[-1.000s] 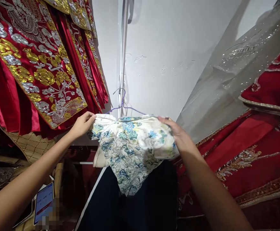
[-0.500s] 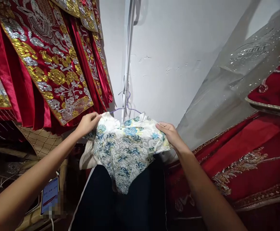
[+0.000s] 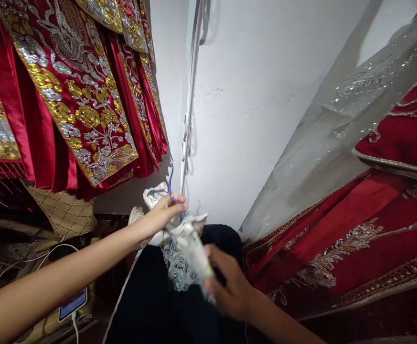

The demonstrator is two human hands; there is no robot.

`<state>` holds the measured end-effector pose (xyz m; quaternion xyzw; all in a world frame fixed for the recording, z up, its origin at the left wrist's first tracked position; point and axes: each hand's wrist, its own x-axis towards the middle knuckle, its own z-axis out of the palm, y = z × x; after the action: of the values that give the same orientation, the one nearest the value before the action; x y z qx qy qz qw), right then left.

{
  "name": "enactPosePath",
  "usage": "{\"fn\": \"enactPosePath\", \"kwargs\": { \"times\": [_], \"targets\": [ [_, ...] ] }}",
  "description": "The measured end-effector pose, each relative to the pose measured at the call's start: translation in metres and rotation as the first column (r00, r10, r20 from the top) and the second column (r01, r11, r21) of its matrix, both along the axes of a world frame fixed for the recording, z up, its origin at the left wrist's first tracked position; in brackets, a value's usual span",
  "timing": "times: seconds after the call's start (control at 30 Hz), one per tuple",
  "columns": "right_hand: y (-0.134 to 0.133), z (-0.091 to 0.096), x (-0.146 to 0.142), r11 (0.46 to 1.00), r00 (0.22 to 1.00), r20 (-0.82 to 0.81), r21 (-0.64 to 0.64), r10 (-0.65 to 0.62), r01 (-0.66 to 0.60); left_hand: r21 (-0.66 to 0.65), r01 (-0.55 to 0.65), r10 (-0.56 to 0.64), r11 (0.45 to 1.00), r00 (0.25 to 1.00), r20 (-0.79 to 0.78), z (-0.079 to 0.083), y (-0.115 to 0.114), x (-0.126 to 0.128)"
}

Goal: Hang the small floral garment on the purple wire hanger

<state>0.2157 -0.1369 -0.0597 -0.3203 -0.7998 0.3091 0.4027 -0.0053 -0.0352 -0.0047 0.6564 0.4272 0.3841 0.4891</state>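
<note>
A white, blue-patterned floral top [image 3: 179, 263] hangs crumpled over my dark trousers, its cloth bunched and partly blurred. My left hand [image 3: 161, 215] is closed around the purple hanger [image 3: 171, 177] near the neck of the top; the hook sticks up above my fingers. Part of the hanger runs inside the white cloth on the left. On the right, my right hand [image 3: 231, 282] pinches one side of the top, smeared somewhat by motion.
Red costumes with gold and silver sequins [image 3: 86, 114] hang on the left. A red beaded garment [image 3: 337, 248] and sheer glittery cloth [image 3: 312, 138] fill the right. A metal pole [image 3: 189, 95] stands against the white wall [image 3: 247, 57]. Lower left lies a phone [image 3: 73, 304] with a white cable.
The top was spread flat between both hands and is now bunched and turned. My left hand has moved right onto the hanger. My right hand has come lower and nearer with the cloth.
</note>
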Motion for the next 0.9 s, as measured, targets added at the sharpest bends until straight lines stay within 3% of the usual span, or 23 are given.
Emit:
{"fn": "enactPosePath", "kwargs": {
  "times": [0.03, 0.07, 0.1, 0.13, 0.17, 0.2, 0.23, 0.27, 0.33, 0.4, 0.43, 0.47, 0.5, 0.6, 0.63, 0.67, 0.7, 0.77, 0.83, 0.9],
  "targets": [
    [-0.001, 0.003, -0.003, 0.988, 0.986, 0.073, 0.03, 0.15, -0.152, -0.053, 0.036, -0.034, 0.998, 0.999, 0.034, -0.001, -0.011, -0.002],
    [0.002, 0.007, -0.004, 0.975, 0.976, 0.096, 0.083, 0.197, -0.205, -0.076, 0.091, -0.088, 0.993, 0.995, 0.042, 0.0, -0.021, -0.007],
    [0.011, 0.01, -0.003, 0.977, 0.988, 0.072, 0.157, 0.137, -0.147, -0.081, 0.166, -0.165, 0.983, 0.986, 0.018, 0.005, -0.029, -0.016],
    [0.023, 0.014, 0.001, 0.972, 1.0, 0.005, 0.233, -0.015, 0.013, -0.079, 0.244, -0.247, 0.966, 0.968, -0.032, 0.011, -0.034, -0.026],
    [0.038, 0.017, 0.005, 0.934, 0.975, -0.084, 0.278, -0.208, 0.223, -0.083, 0.3, -0.307, 0.95, 0.947, -0.093, 0.019, -0.037, -0.037],
    [0.053, 0.019, 0.01, 0.875, 0.916, -0.147, 0.274, -0.372, 0.399, -0.096, 0.326, -0.337, 0.941, 0.929, -0.152, 0.027, -0.037, -0.049],
    [0.069, 0.021, 0.015, 0.835, 0.866, -0.158, 0.231, -0.475, 0.5, -0.108, 0.319, -0.335, 0.941, 0.921, -0.198, 0.034, -0.035, -0.059],
    [0.083, 0.022, 0.019, 0.856, 0.87, -0.12, 0.156, -0.478, 0.492, -0.11, 0.289, -0.307, 0.951, 0.924, -0.226, 0.041, -0.03, -0.069],
    [0.103, 0.023, 0.025, 0.948, 0.949, -0.062, -0.095, -0.31, 0.304, -0.067, 0.2, -0.21, 0.978, 0.947, -0.244, 0.049, -0.013, -0.083],
    [0.116, 0.026, 0.027, 0.943, 0.975, -0.138, -0.308, -0.174, 0.125, 0.065, 0.1, -0.082, 0.993, 0.966, -0.245, 0.05, 0.01, -0.091],
    [0.122, 0.03, 0.025, 0.931, 0.963, -0.198, -0.349, -0.181, 0.103, 0.169, 0.039, 0.004, 0.985, 0.969, -0.245, 0.05, 0.022, -0.093],
    [0.13, 0.034, 0.023, 0.928, 0.94, -0.258, -0.351, -0.224, 0.125, 0.298, -0.037, 0.114, 0.954, 0.962, -0.247, 0.049, 0.032, -0.093],
    [0.138, 0.04, 0.02, 0.929, 0.91, -0.311, -0.331, -0.273, 0.166, 0.444, -0.121, 0.248, 0.888, 0.938, -0.24, 0.047, 0.041, -0.092],
    [0.174, 0.062, 0.015, 0.918, 0.806, -0.448, -0.271, -0.387, 0.289, 0.775, -0.246, 0.572, 0.582, 0.802, -0.174, 0.041, 0.054, -0.082],
    [0.187, 0.068, 0.016, 0.911, 0.773, -0.484, -0.261, -0.409, 0.319, 0.815, -0.233, 0.605, 0.531, 0.777, -0.172, 0.036, 0.055, -0.078],
    [0.197, 0.073, 0.019, 0.905, 0.745, -0.513, -0.251, -0.426, 0.344, 0.822, -0.201, 0.597, 0.533, 0.777, -0.198, 0.031, 0.055, -0.073],
    [0.205, 0.074, 0.023, 0.898, 0.721, -0.535, -0.243, -0.439, 0.367, 0.801, -0.156, 0.558, 0.578, 0.792, -0.249, 0.023, 0.053, -0.067],
    [0.21, 0.07, 0.033, 0.883, 0.686, -0.558, -0.246, -0.467, 0.4, 0.69, -0.041, 0.424, 0.722, 0.815, -0.396, 0.003, 0.049, -0.057],
    [0.201, 0.056, 0.045, 0.866, 0.669, -0.552, -0.277, -0.498, 0.416, 0.535, 0.074, 0.265, 0.842, 0.807, -0.528, -0.024, 0.043, -0.045],
    [0.187, 0.037, 0.054, 0.854, 0.673, -0.527, -0.291, -0.519, 0.431, 0.41, 0.175, 0.117, 0.895, 0.796, -0.594, -0.052, 0.037, -0.034]
  ]
}}
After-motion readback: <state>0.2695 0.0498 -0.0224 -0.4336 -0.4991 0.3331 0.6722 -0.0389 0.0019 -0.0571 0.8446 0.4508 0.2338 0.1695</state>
